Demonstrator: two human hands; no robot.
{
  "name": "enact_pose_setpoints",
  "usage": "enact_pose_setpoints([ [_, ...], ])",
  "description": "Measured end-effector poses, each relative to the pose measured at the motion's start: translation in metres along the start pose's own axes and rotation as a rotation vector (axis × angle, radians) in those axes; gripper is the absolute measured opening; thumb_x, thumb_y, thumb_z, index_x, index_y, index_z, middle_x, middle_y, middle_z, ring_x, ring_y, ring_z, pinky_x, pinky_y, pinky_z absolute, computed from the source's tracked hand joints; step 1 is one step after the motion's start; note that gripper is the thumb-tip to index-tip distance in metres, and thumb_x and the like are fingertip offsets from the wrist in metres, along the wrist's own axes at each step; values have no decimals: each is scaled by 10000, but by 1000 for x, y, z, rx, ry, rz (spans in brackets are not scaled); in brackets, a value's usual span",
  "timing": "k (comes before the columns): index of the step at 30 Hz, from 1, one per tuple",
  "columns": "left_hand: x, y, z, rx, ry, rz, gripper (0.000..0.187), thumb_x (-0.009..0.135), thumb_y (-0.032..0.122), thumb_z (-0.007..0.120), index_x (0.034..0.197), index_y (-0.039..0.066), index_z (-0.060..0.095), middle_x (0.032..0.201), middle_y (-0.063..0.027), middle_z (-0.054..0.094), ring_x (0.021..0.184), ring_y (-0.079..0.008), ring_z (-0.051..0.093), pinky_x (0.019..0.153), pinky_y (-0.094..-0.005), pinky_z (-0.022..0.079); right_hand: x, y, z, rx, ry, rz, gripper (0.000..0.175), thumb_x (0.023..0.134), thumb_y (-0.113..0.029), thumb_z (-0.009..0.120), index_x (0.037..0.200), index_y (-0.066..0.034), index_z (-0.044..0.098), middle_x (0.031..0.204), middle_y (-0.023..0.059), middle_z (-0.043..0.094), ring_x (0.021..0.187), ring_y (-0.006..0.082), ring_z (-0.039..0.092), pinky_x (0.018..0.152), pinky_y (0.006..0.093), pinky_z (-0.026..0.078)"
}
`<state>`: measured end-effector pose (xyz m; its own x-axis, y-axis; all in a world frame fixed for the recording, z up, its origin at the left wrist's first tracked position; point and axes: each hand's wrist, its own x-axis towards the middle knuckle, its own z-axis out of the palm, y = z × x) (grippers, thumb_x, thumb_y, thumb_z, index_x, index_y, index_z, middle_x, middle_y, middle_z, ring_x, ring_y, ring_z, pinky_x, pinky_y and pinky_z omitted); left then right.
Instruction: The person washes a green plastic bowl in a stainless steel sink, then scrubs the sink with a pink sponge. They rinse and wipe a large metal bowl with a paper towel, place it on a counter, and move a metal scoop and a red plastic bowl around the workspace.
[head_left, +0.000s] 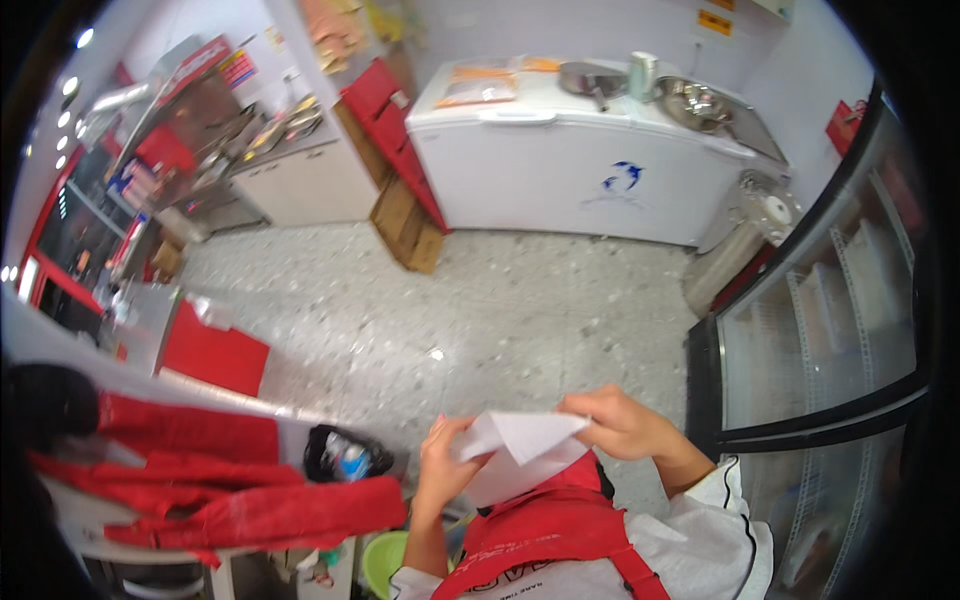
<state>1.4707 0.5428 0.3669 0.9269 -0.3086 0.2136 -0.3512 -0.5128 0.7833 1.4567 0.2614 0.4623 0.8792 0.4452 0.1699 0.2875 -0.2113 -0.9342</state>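
A thin white sheet, paper or tissue (525, 457), stretches between my two hands in front of my red apron (551, 525). My left hand (446, 457) grips its left side, the thumb reaching inward over the sheet. On the other side my right hand (619, 424) pinches the upper right corner. The top edge folds over into a pointed flap that hangs toward me. Parts of both hands' fingers are hidden behind the sheet or turned away.
A black-lined bin (346, 454) and a green basin (384, 562) stand at lower left, beside red cloth (247, 517). Glass-door fridges (817, 322) line the right. Across the terrazzo floor (480, 315) are a white chest freezer (555, 176) and a cardboard box (409, 229).
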Motion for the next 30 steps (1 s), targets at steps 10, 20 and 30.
enact_pose_setpoints([
  [10,295,69,203,-489,-728,69,232,855,120,690,1031,-11,614,950,-99,661,877,-207,628,773,-326,488,-100,244,-255,1267,116,420,433,977,-245,592,1316,18,543,1246,111,622,1137,180,592,1013,357,462],
  [20,624,154,458,-131,-543,833,168,823,137,730,891,81,586,850,-76,605,868,-282,599,905,-428,441,-21,397,-475,859,948,493,370,965,-156,593,1291,17,566,1236,127,638,1110,172,618,960,328,498],
  [30,887,315,664,-552,-437,1274,303,703,31,771,969,100,646,871,-31,652,789,-249,608,754,-392,495,40,367,-800,334,1328,237,331,909,-73,679,1198,76,616,1075,139,717,928,176,693,851,299,548],
])
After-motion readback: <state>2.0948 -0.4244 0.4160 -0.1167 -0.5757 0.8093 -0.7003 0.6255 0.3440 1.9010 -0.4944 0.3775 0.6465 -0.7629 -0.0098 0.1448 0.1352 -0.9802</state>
